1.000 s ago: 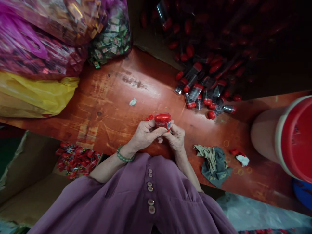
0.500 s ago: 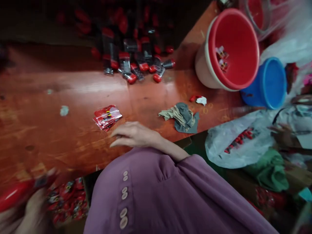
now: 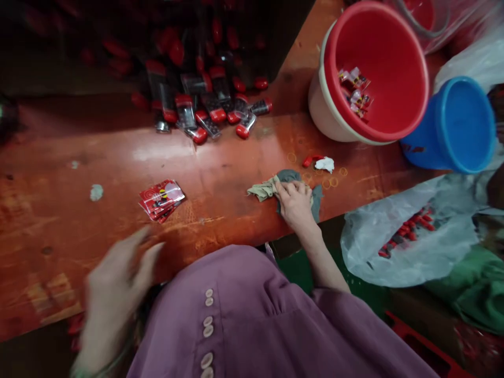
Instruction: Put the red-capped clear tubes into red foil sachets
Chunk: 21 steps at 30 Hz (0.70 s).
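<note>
My right hand (image 3: 294, 202) rests with curled fingers on a grey and beige rag (image 3: 271, 187) near the front edge of the reddish wooden table (image 3: 220, 173). Blurred by motion, my left hand (image 3: 118, 283) hovers at the table's front left with its fingers stretched out and nothing in it. A small stack of red printed packets (image 3: 160, 199) lies on the table just beyond the left hand. A pile of clear tubes with red caps (image 3: 205, 100) lies at the back of the table.
A red bucket (image 3: 378, 31) with a few packets inside and a blue bucket (image 3: 464, 126) stand at the right. A clear plastic bag (image 3: 401, 236) with red items lies below them, next to green cloth (image 3: 476, 286). Rubber bands (image 3: 333, 181) and a white scrap (image 3: 325, 164) lie by the rag.
The bundle both hands held is gone from them. My right hand moved right onto the rag. My left hand came up from the lower left, now without the red thing it held.
</note>
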### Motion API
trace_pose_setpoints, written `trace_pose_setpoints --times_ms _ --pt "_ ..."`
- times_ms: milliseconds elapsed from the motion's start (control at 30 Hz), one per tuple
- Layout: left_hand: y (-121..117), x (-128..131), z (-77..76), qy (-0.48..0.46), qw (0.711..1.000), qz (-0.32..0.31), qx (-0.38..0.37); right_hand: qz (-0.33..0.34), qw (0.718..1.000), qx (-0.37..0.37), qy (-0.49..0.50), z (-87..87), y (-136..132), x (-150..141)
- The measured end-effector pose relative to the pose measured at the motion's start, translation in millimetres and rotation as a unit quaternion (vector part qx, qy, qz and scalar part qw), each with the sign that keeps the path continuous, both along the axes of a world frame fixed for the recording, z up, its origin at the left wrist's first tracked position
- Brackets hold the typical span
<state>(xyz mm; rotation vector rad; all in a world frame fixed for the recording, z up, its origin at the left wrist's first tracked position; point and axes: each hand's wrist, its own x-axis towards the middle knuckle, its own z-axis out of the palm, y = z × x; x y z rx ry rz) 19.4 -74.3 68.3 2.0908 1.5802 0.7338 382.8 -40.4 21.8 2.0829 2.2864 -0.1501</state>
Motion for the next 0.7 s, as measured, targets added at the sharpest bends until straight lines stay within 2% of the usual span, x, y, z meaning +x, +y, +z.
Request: trace_pose_setpoints --times_ms 33,67,133,200,267,367,467,533,633,700 --pt "18 24 -11.5 0.001 0.998 -0.034 0.046 0.011 1.0 0.011 -0.004 -3.3 1 1" --pt "36 53 -23.1 0.002 0.993 -0.095 0.073 0.023 0.999 0.021 -0.008 -5.7 3 3" --pt "66 113 -43.1 0.061 0.977 -0.187 0.087 0.048 0.998 0.043 -0.01 -7.6 7 8" --pt "84 164 -56.4 0.13 0.959 -0.23 0.099 0.071 0.995 0.07 0.0 -6.3 10 13" --pt "88 195 -64.8 0.173 0.941 -0.265 0.118 0.084 0.992 0.093 0.02 -2.4 12 19" --pt "87 207 -73.5 0.182 0.925 -0.299 0.147 0.092 0.99 0.071 0.078 8.3 19 28" --pt "93 206 -79.0 0.155 0.923 -0.315 0.16 0.08 0.977 0.004 0.196 22.3 46 37" --pt "100 207 -79.1 0.133 0.924 -0.318 0.166 0.048 0.961 0.013 0.272 29.0 80 39" --pt "106 208 -70.5 0.084 0.935 -0.295 0.176 -0.007 0.943 0.062 0.327 28.1 151 32" --pt "107 197 -59.1 0.053 0.948 -0.257 0.18 -0.105 0.934 0.08 0.331 20.4 201 23"
